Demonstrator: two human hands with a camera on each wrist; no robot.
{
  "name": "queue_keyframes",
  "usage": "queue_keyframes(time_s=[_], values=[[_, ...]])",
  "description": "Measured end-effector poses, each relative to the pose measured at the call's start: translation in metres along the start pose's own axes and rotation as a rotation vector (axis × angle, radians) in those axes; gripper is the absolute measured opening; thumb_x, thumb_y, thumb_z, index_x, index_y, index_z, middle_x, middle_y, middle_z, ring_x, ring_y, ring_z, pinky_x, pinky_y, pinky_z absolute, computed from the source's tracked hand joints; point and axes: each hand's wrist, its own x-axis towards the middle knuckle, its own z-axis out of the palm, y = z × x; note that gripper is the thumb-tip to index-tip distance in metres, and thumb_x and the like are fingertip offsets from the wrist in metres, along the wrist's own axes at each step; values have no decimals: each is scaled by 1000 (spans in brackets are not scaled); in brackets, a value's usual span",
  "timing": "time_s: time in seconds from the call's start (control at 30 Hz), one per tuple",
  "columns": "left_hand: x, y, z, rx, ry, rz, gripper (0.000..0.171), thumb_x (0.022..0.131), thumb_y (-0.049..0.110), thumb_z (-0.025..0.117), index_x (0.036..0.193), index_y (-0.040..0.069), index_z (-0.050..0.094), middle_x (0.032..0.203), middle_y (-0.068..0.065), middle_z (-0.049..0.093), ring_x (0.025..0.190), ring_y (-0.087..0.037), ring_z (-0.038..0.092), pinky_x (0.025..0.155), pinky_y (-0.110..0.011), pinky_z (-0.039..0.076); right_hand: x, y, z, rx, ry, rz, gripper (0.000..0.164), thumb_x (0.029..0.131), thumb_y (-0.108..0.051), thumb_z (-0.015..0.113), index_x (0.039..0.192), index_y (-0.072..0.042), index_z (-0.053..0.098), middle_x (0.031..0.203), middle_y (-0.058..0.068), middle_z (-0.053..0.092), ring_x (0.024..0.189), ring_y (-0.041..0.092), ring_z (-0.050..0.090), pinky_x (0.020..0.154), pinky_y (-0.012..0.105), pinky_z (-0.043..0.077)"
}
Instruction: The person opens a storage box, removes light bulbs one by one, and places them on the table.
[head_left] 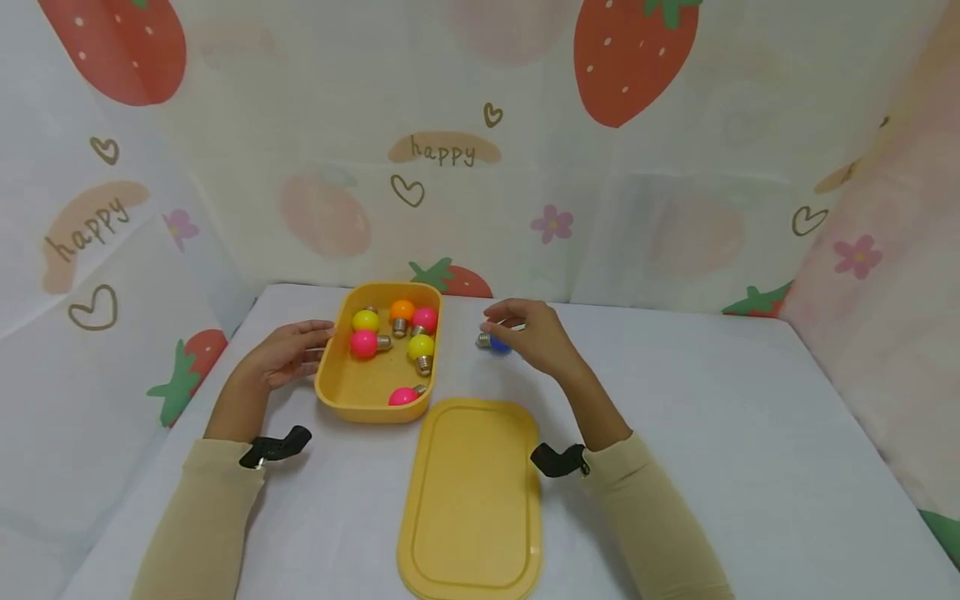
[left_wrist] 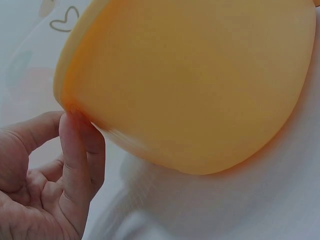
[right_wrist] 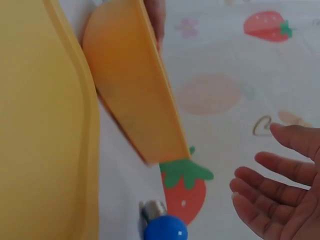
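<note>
At the left end of the yellow box [head_left: 375, 414], my left hand [head_left: 292, 354] touches the outside just under the rim with its fingertips; the left wrist view shows the fingers [left_wrist: 75, 145] against the wall. Small light bulbs lie in the box: an orange bulb [head_left: 402, 311], yellow bulbs [head_left: 421, 347] and pink bulbs [head_left: 364, 344], all with metal screw bases. To the right, a blue bulb [right_wrist: 166, 229] lies on the table, partly covered in the head view by my right hand [head_left: 528, 333]. The right wrist view has that hand's fingers [right_wrist: 265, 187] spread apart, away from the bulb.
A flat yellow lid [head_left: 472, 500] lies on the white table [head_left: 712, 433], close in front of the box and between my forearms. Printed cloth walls [head_left: 630, 225] with strawberries and hearts stand behind and on both sides. A black strap [head_left: 558, 460] sticks out at my right wrist.
</note>
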Motion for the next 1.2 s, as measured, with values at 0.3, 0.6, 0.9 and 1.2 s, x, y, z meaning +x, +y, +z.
queue_keyframes(time_s=[0.3,0.6,0.9,1.2], values=[[-3,-2,-3,6,0,14,62,101,33,64,149,3,39,107,4,64,93,-15,61,85,-24,58,-3,-35,38,-46,-210,-127,29,95,-26,74,118,-8,72,114,5,73,103,19,65,88,28,57],[2,-8,3,0,-17,-16,64,102,31,63,153,3,36,113,1,62,95,-16,62,86,-26,58,-3,-50,69,-160,-411,-195,31,94,-21,76,122,-9,72,108,1,73,101,18,64,85,20,54],[8,4,7,41,-21,13,67,101,35,63,155,5,35,124,-3,57,100,-17,62,89,-26,58,21,-64,79,-394,-635,-233,31,96,-15,72,127,-10,70,121,4,71,112,20,62,95,22,51],[2,2,3,45,-1,-12,65,104,32,59,157,5,32,126,-5,55,99,-16,61,88,-25,58,30,-74,98,-530,-775,-247,35,95,-1,69,126,-15,72,125,0,70,121,20,59,104,25,47]])
